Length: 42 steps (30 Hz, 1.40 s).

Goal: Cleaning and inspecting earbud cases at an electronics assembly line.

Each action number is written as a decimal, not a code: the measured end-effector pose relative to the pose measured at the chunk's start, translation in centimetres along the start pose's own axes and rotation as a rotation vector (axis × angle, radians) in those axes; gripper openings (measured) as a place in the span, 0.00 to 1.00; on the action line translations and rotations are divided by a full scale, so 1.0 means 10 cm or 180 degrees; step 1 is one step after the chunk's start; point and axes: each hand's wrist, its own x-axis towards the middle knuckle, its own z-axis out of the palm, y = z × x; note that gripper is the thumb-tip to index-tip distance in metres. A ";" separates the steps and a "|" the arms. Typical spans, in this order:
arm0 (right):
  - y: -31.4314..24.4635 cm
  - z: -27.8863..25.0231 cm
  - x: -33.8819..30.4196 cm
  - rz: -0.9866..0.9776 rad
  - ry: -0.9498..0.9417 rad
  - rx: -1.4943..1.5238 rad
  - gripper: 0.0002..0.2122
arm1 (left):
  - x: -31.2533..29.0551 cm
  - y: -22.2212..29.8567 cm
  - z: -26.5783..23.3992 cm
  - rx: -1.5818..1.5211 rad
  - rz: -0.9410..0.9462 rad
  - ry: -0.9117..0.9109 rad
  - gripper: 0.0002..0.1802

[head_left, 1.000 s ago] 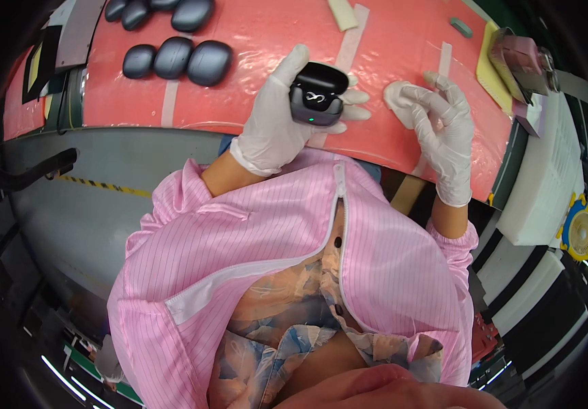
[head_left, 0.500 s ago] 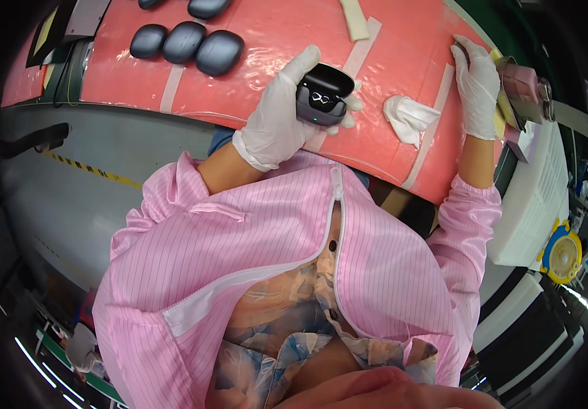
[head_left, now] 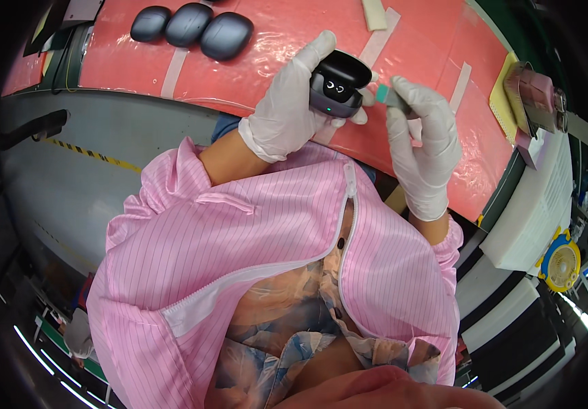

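My gloved left hand (head_left: 282, 112) grips a dark earbud charging case (head_left: 336, 103) over the pink work surface. Its glossy black lid stands up, a small green light glows on the front, and two curved shiny shapes show inside. Just to the right, my gloved right hand (head_left: 429, 143) pinches a small grey block with a teal end (head_left: 393, 99) between thumb and fingers. The teal end points toward the case, with a gap between them. What exactly the block is, I cannot make out.
Several closed dark cases (head_left: 187, 26) lie at the far left of the pink mat (head_left: 124, 71). A pale strip (head_left: 374, 15) lies at the back. Toward the right edge are a yellow notepad (head_left: 504, 102) and a pinkish container (head_left: 536, 95). A yellow-and-blue fan (head_left: 562, 262) stands beyond.
My right hand has come from the far right of the mat to beside the case, now with the small block in it. The white cloth is now largely hidden behind that hand.
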 end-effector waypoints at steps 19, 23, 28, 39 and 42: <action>-0.01 0.14 -0.19 -0.0295 -0.0097 -0.0233 0.17 | 0.01 -0.08 0.02 0.0394 0.0036 0.0368 0.29; -0.09 0.15 -0.12 -0.0528 -0.0071 -0.0469 0.17 | 0.04 -0.11 0.01 0.0280 0.0188 0.0330 0.29; -0.02 0.17 -0.21 -0.0264 0.0023 -0.0268 0.16 | 0.03 -0.11 -0.01 0.0328 0.0096 0.0278 0.29; -0.10 0.20 -0.15 -0.0443 0.0015 -0.0444 0.15 | 0.06 -0.12 -0.02 0.0135 0.0182 0.0392 0.30; -0.04 0.16 -0.17 -0.0310 0.0185 -0.0109 0.15 | 0.01 -0.05 0.01 0.0137 0.0036 0.0190 0.31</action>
